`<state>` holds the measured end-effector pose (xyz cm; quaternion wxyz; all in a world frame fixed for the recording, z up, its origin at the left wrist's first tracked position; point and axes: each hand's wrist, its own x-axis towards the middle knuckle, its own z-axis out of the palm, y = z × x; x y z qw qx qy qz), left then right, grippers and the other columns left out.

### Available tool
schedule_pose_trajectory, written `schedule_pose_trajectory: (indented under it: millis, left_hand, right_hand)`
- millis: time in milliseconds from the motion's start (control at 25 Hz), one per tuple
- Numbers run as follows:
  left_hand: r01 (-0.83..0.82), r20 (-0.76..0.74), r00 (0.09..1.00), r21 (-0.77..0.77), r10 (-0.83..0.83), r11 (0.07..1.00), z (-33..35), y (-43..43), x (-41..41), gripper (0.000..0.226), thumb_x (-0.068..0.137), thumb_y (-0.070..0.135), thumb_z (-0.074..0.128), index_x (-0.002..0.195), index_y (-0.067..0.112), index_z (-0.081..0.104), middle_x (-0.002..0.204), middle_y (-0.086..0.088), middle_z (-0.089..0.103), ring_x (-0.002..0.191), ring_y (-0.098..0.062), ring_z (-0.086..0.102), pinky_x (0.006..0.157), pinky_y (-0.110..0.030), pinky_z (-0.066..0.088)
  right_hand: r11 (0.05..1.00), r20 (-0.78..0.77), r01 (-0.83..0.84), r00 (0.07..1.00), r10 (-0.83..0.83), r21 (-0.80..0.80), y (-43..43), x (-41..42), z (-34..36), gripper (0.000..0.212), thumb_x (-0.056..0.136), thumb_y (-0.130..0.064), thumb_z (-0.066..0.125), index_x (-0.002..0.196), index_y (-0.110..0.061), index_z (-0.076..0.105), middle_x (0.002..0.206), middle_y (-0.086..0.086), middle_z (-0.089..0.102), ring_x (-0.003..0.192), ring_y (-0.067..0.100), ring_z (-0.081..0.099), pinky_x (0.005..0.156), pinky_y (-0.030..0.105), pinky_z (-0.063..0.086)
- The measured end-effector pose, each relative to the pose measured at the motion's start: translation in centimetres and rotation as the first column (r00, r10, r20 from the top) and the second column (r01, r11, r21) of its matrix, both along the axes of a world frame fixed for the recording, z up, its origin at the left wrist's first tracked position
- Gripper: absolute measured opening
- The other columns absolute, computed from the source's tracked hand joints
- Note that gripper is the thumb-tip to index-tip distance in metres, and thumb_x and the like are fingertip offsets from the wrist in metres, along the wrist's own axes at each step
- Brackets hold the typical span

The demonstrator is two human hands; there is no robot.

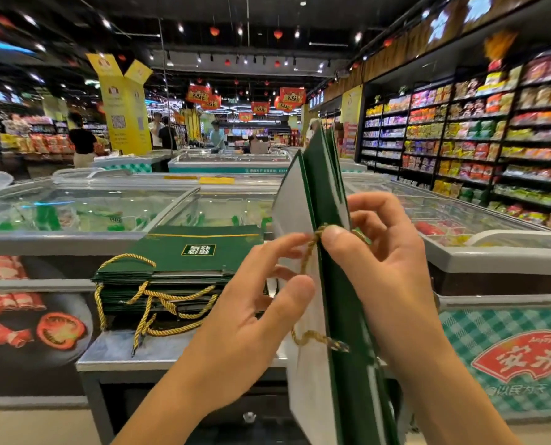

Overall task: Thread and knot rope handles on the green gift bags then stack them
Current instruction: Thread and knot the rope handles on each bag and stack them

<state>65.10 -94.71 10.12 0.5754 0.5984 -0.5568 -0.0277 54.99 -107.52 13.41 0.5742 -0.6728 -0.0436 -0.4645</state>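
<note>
Head view: your right hand [383, 271] is gripping the upright green gift bag [328, 194] edge-on, its fingers partly hiding behind the panel. Your left hand [251, 303] is touching the gold rope [311, 248] through blur; I cannot tell if it is pinching. The frame is cutting off the bag's lower end.

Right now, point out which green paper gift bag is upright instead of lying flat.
The green paper gift bag held between left hand and right hand; the others lie flat in the stack.
</note>
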Motion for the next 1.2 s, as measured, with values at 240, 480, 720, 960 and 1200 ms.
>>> schedule_pose_trajectory:
  millis: [240, 480, 720, 960, 1200]
  left_hand:
    - [0.174, -0.272, 0.943, -0.088, -0.191, 0.981, 1.2, 0.6, 0.0, 0.055, 0.073, 0.058, 0.079, 0.123, 0.049, 0.06, 0.127, 0.01, 0.069, 0.122, -0.014, 0.063, 0.094, -0.032, 0.055]
    - [0.121, -0.58, 0.797, -0.117, -0.167, 0.986, -0.6, 0.9, 2.7, 0.029, 0.09, 0.021, 0.065, 0.116, 0.033, 0.069, 0.116, -0.012, 0.073, 0.101, -0.029, 0.072, 0.079, -0.04, 0.061]
    - [-0.04, -0.71, 0.704, -0.071, -0.022, 0.997, -1.9, 0.3, 5.9, 0.029, 0.101, 0.009, 0.051, 0.125, 0.02, 0.061, 0.113, -0.015, 0.074, 0.088, -0.033, 0.072, 0.066, -0.044, 0.061]
    - [-0.121, -0.739, 0.668, 0.009, 0.088, 0.993, -1.5, -1.7, 8.0, 0.021, 0.102, 0.012, 0.051, 0.119, 0.017, 0.063, 0.106, -0.016, 0.075, 0.086, -0.033, 0.073, 0.065, -0.041, 0.061]
    - [-0.194, -0.614, 0.757, 0.116, 0.224, 0.974, 0.5, -6.4, 10.0, 0.032, 0.097, 0.009, 0.06, 0.128, 0.014, 0.058, 0.109, -0.013, 0.074, 0.086, -0.027, 0.073, 0.068, -0.041, 0.062]
  right_hand:
    - [0.933, 0.048, 0.145, 0.989, -0.137, -0.329, 1.8, 3.9, 0.6, 0.031, 0.087, -0.029, 0.079, 0.11, -0.022, 0.06, 0.084, -0.001, 0.055, 0.071, 0.014, 0.053, 0.064, 0.026, 0.047]
    - [0.968, -0.108, -0.025, 0.994, -0.003, -0.251, -0.4, 5.8, -2.0, 0.026, 0.093, -0.008, 0.072, 0.115, -0.018, 0.067, 0.095, 0.0, 0.066, 0.077, 0.018, 0.063, 0.065, 0.039, 0.059]
    - [0.809, -0.08, 0.402, 0.875, -0.477, -0.428, -4.6, 4.9, -5.4, 0.035, 0.083, -0.02, 0.083, 0.113, -0.026, 0.067, 0.105, -0.011, 0.062, 0.099, 0.009, 0.059, 0.085, 0.026, 0.05]
    - [0.917, -0.49, 0.26, 0.783, -0.383, -0.301, -7.1, 2.5, -5.6, 0.075, 0.076, -0.044, 0.085, 0.141, -0.04, 0.047, 0.124, -0.02, 0.052, 0.111, -0.015, 0.048, 0.09, 0.009, 0.037]
    - [0.941, -0.484, 0.284, 0.807, -0.339, -0.184, -11.3, 3.6, -3.3, 0.082, 0.069, -0.03, 0.093, 0.143, -0.027, 0.056, 0.124, -0.021, 0.06, 0.103, -0.012, 0.06, 0.087, 0.007, 0.046]
